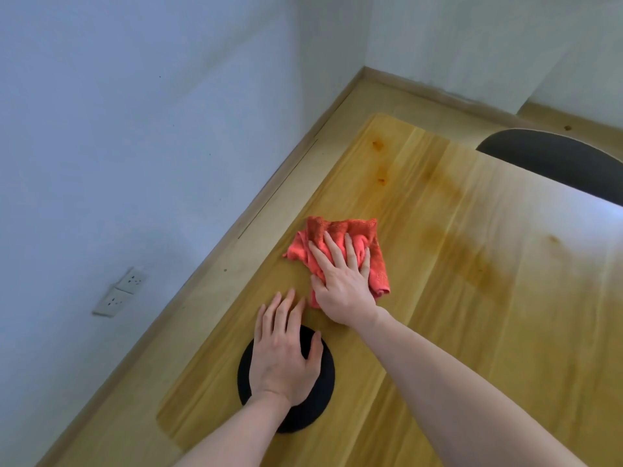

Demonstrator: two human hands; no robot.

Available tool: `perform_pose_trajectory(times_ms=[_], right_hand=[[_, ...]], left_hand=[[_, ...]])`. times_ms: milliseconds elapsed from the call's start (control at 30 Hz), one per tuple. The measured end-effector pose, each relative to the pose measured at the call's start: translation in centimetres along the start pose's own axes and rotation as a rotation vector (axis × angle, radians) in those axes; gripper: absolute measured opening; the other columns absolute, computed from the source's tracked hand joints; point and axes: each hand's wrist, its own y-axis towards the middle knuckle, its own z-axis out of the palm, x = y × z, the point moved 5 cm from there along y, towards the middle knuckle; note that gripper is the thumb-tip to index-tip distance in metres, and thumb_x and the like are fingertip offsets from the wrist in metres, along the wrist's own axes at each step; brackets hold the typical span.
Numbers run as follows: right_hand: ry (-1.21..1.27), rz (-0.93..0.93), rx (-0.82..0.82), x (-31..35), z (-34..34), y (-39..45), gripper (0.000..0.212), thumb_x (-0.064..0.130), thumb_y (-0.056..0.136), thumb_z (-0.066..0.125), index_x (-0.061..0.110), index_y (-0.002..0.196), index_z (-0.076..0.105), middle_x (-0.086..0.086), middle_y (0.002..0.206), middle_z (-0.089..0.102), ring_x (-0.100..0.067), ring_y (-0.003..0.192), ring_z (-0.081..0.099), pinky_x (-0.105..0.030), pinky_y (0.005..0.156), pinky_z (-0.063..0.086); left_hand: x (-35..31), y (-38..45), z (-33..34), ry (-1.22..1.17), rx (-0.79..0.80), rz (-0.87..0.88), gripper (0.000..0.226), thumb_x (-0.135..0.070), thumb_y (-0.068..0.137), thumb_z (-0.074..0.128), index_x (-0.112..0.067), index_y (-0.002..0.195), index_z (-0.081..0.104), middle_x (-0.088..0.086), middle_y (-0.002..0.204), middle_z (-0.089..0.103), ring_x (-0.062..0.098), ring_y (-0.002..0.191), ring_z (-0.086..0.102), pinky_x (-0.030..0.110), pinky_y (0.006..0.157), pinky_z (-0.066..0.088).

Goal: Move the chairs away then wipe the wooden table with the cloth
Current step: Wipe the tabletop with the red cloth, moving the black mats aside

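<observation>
Left hand (283, 355) lies flat, open, on the table (472, 332); right hand (340, 284), open, presses the soft, floppy cloth (337, 230); hold it from above.

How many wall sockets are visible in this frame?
2. Both sit low on the left wall, side by side: the upper wall socket and the lower wall socket. More may lie outside the view.
</observation>
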Motion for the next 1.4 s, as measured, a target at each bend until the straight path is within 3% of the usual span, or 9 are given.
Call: perform_pose_trajectory(times_ms=[200,400,533,600,833,1033,1167,1267,1400], right_hand=[[-0.081,-0.036,-0.032,-3.9,-1.6,-2.3,0.058,0.05,0.105,0.03,0.046,0.161,0.013,0.015,0.171,-0.001,-0.016,0.157,-0.014,-0.051,0.127,-0.007],[-0.057,0.25,-0.144,-11.6,-4.3,-6.6,0.058,0.054,0.104,0.03,0.048,0.16,0.014,0.02,0.17,-0.001,-0.014,0.157,-0.013,-0.051,0.126,-0.01],[-0.013,0.494,-0.165,-17.8,-6.4,-9.2,0.059,0.055,0.103,0.032,0.049,0.158,0.014,0.02,0.17,-0.004,-0.016,0.157,-0.012,-0.053,0.125,-0.008],[-0.006,0.581,-0.151,-19.6,-7.1,-9.2,0.059,0.056,0.102,0.03,0.05,0.158,0.013,0.019,0.17,-0.007,-0.017,0.157,-0.013,-0.055,0.125,-0.009],[0.025,0.786,-0.177,-17.8,-7.3,-3.9,0.066,0.054,0.099,0.028,0.044,0.161,0.008,0.01,0.171,-0.01,-0.03,0.156,-0.019,-0.069,0.117,-0.014],[0.008,0.584,-0.097,-11.1,-6.4,5.8,0.069,0.054,0.1,0.029,0.042,0.162,0.0,0.006,0.17,-0.018,-0.033,0.154,-0.025,-0.068,0.116,-0.018],[-0.017,0.33,-0.055,-4.7,-4.2,9.8,0.07,0.053,0.098,0.029,0.04,0.162,0.002,0.004,0.171,-0.015,-0.033,0.154,-0.024,-0.067,0.116,-0.02],[-0.031,0.18,-0.045,-2.5,-2.9,9.3,0.069,0.055,0.099,0.029,0.038,0.163,0.007,0.005,0.172,-0.008,-0.031,0.156,-0.02,-0.064,0.119,-0.018],[-0.052,0.071,-0.087,-5.0,-3.8,5.5,0.064,0.059,0.102,0.031,0.04,0.161,0.016,0.009,0.172,0.004,-0.022,0.158,-0.011,-0.054,0.126,-0.007]], left_hand=[[0.0,0.0,0.0,-0.048,-0.015,0.012,0.058,-0.051,0.099,0.038,-0.026,0.151,0.041,-0.007,0.163,0.026,0.013,0.155,0.01,0.043,0.127,0.013],[-0.1,-0.1,-0.2,-0.068,-0.008,-0.003,0.057,-0.054,0.097,0.037,-0.029,0.149,0.041,-0.009,0.162,0.028,0.013,0.153,0.014,0.041,0.127,0.013],[0.8,1.6,-0.9,-0.018,0.032,0.069,0.054,-0.06,0.094,0.037,-0.028,0.136,0.046,-0.005,0.148,0.042,0.019,0.143,0.033,0.041,0.121,0.028],[1.1,2.5,-1.0,0.02,0.053,0.138,0.056,-0.062,0.093,0.036,-0.025,0.134,0.045,-0.003,0.143,0.039,0.02,0.138,0.036,0.042,0.119,0.032],[0.9,3.0,-1.1,0.005,0.063,0.21,0.062,-0.057,0.096,0.036,-0.027,0.15,0.036,-0.009,0.161,0.022,0.014,0.153,0.013,0.043,0.127,0.012],[0.9,3.0,-1.2,-0.001,0.066,0.218,0.062,-0.057,0.097,0.036,-0.027,0.152,0.036,-0.011,0.162,0.023,0.011,0.154,0.008,0.043,0.127,0.011],[0.9,3.1,-1.2,-0.024,0.053,0.215,0.06,-0.055,0.096,0.043,-0.025,0.147,0.045,-0.008,0.158,0.033,0.013,0.152,0.019,0.042,0.126,0.017],[1.0,3.1,-1.2,-0.017,0.06,0.209,0.059,-0.055,0.095,0.045,-0.025,0.146,0.046,-0.009,0.157,0.034,0.013,0.152,0.02,0.042,0.126,0.017],[0.9,3.0,-1.3,-0.011,0.069,0.201,0.059,-0.055,0.096,0.042,-0.027,0.148,0.043,-0.012,0.16,0.028,0.01,0.153,0.014,0.041,0.126,0.014]])
